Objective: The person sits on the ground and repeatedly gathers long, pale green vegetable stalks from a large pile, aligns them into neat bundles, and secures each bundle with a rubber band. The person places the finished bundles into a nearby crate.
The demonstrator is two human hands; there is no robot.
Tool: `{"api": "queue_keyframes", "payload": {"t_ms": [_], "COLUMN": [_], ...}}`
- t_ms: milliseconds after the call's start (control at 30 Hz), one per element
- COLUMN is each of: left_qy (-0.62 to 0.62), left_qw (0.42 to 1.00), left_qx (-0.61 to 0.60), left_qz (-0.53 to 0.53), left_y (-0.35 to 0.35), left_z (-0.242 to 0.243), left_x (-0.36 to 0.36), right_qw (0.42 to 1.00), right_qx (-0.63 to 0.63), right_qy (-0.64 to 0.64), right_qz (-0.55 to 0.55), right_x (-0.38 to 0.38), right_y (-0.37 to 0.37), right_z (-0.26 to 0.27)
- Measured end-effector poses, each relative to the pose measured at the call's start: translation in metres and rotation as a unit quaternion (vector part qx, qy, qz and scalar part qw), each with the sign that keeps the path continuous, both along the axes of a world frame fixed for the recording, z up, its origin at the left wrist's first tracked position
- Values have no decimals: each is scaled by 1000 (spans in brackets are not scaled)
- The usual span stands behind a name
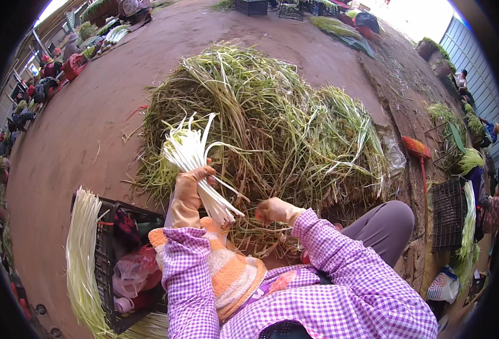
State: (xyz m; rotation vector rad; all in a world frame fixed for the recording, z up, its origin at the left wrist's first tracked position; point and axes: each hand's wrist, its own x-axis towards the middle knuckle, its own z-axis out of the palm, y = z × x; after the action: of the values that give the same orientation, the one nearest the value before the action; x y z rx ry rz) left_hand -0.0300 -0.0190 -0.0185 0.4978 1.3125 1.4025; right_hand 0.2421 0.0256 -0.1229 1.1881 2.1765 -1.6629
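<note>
A bunch of long white-stemmed vegetable stalks (209,186) is held in my gloved left hand (192,182), pale green leaf ends up and stem ends down to the right. My gloved right hand (270,211) is to the right of the stem ends, its fingers bent inward; whether anything is between them is hidden. Beyond both hands lies a large heap of green and brown leafy stalks (266,118). An orange and white striped towel (232,275) covers part of my lap, just below the bunch.
At left a black plastic crate (105,254) holds plastic bags, with long pale stalks (82,254) over its side. A red broom (417,148) lies right of the heap, near another black crate (446,216). People and more vegetable piles line both sides.
</note>
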Motion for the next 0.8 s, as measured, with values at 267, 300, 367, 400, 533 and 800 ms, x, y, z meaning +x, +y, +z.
{"api": "queue_keyframes", "payload": {"t_ms": [267,300,367,400,533,800], "left_qy": [-64,-64,-62,-69,-58,-25], "left_qw": [998,998,997,996,992,992], "left_qx": [23,11,15,27,-4,13], "left_qz": [18,22,35,44,110,123], "left_y": [7,8,8,7,6,7], "left_z": [5,6,8,9,11,12], "left_x": [7,10,14,15,14,18], "right_qw": [959,921,881,900,916,875], "right_qx": [204,318,417,391,-18,-284], "right_qy": [132,199,219,182,336,207], "right_qz": [-146,-109,-53,-61,-218,-334], "right_x": [22,5,-30,-39,-44,-9], "right_y": [31,30,23,19,5,-1], "right_z": [11,21,37,44,55,-15]}}
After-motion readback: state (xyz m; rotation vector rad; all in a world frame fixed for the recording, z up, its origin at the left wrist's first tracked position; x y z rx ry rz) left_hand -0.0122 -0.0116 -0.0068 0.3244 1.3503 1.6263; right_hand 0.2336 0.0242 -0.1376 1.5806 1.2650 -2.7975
